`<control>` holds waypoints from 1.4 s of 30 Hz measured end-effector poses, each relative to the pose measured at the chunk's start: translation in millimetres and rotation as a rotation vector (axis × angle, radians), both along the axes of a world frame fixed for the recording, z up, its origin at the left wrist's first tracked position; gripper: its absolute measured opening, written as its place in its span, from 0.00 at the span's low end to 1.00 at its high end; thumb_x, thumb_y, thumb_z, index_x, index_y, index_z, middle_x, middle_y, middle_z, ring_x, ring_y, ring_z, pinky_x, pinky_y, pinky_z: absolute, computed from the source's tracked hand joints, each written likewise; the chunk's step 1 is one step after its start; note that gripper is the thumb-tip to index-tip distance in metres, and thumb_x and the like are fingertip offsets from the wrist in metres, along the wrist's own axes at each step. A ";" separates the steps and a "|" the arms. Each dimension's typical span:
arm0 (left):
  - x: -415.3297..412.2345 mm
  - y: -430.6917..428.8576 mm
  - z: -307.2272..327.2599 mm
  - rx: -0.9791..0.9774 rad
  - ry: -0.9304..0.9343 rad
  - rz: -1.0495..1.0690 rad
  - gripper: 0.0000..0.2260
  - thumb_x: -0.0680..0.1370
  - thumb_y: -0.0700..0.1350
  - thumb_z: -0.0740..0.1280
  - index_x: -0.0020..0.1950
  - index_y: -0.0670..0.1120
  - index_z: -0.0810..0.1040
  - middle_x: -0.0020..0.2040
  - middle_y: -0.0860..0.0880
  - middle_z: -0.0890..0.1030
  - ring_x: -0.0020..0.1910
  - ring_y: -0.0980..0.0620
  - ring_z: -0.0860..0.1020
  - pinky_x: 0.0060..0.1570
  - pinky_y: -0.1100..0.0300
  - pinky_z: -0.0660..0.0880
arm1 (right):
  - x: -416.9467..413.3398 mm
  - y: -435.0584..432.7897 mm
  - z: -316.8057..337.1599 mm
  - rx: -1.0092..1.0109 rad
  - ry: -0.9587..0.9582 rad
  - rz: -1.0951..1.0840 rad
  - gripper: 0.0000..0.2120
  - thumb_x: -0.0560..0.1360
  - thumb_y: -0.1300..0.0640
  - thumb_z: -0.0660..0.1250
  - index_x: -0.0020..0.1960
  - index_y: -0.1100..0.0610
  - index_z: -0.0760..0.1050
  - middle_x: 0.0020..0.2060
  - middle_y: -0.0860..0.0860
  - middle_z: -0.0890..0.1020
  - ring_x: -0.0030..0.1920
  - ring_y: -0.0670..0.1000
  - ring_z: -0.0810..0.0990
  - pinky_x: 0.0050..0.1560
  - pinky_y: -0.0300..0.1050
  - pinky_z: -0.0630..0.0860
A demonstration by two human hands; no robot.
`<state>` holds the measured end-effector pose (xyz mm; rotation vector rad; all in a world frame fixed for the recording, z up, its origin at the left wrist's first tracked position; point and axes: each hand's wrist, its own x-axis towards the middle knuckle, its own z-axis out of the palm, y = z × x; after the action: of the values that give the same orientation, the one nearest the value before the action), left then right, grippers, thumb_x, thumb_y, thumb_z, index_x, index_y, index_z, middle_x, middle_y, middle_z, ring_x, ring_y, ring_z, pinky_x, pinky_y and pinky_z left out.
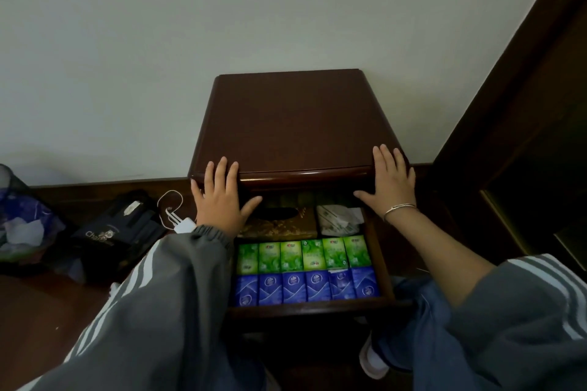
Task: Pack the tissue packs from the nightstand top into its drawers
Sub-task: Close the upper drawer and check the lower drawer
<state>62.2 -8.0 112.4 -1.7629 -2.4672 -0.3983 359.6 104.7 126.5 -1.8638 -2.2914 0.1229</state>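
Now | left hand (pixel 219 197), right hand (pixel 389 182): flat, released, on nightstand (pixel 292 117) | tissue packs (pixel 305 270) below, between

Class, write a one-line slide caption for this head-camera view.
Left hand and right hand rest on the nightstand above its open drawer of green packs and blue packs.

In the drawer (pixel 378 251), tissue packs (pixel 305 270) lie in two rows before a box (pixel 279 227).
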 end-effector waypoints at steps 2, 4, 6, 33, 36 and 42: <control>5.0 -13.9 5.7 0.051 -0.198 -0.012 0.34 0.75 0.60 0.64 0.76 0.46 0.59 0.78 0.46 0.57 0.77 0.45 0.52 0.72 0.43 0.53 | 5.0 -15.8 5.4 -0.066 0.200 0.036 0.43 0.70 0.44 0.70 0.76 0.53 0.50 0.77 0.50 0.51 0.77 0.53 0.47 0.73 0.61 0.55; 19.3 -40.8 8.6 0.164 -0.552 -0.016 0.28 0.77 0.52 0.66 0.73 0.42 0.65 0.74 0.43 0.64 0.74 0.46 0.61 0.71 0.55 0.59 | 10.7 -47.8 2.0 -0.218 0.548 0.044 0.37 0.72 0.51 0.71 0.75 0.54 0.57 0.76 0.51 0.56 0.75 0.52 0.55 0.73 0.55 0.60; 43.2 -77.1 2.6 0.173 -0.999 0.110 0.20 0.78 0.49 0.64 0.68 0.42 0.70 0.68 0.45 0.72 0.69 0.49 0.68 0.61 0.63 0.64 | 15.2 -94.0 -12.1 -0.529 0.930 -0.071 0.29 0.73 0.56 0.70 0.71 0.55 0.64 0.72 0.53 0.66 0.70 0.51 0.66 0.68 0.50 0.67; 72.3 -111.9 -53.9 0.183 -2.420 0.643 0.41 0.76 0.68 0.48 0.77 0.40 0.45 0.78 0.38 0.52 0.76 0.39 0.55 0.72 0.38 0.51 | 34.9 -125.6 -65.8 -1.203 2.083 -0.823 0.47 0.73 0.30 0.45 0.75 0.67 0.48 0.74 0.64 0.56 0.75 0.61 0.54 0.73 0.59 0.46; 65.0 -84.8 -57.4 0.229 -2.443 0.579 0.39 0.77 0.68 0.48 0.78 0.42 0.46 0.78 0.39 0.52 0.76 0.40 0.55 0.72 0.38 0.53 | 22.7 -97.5 -67.2 -1.147 2.150 -0.812 0.45 0.74 0.30 0.44 0.75 0.65 0.48 0.75 0.62 0.56 0.75 0.61 0.55 0.73 0.58 0.48; 47.1 -3.8 -57.3 0.267 -2.346 0.552 0.35 0.78 0.67 0.45 0.78 0.47 0.47 0.78 0.42 0.52 0.78 0.45 0.51 0.74 0.42 0.50 | -21.4 -33.1 -76.0 -1.015 2.279 -0.729 0.40 0.75 0.32 0.43 0.77 0.57 0.48 0.76 0.58 0.55 0.76 0.57 0.54 0.73 0.59 0.48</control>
<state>109.3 -11.8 55.1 0.5320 -2.4869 -3.7141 338.1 71.5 50.5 -0.9307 0.1394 1.9933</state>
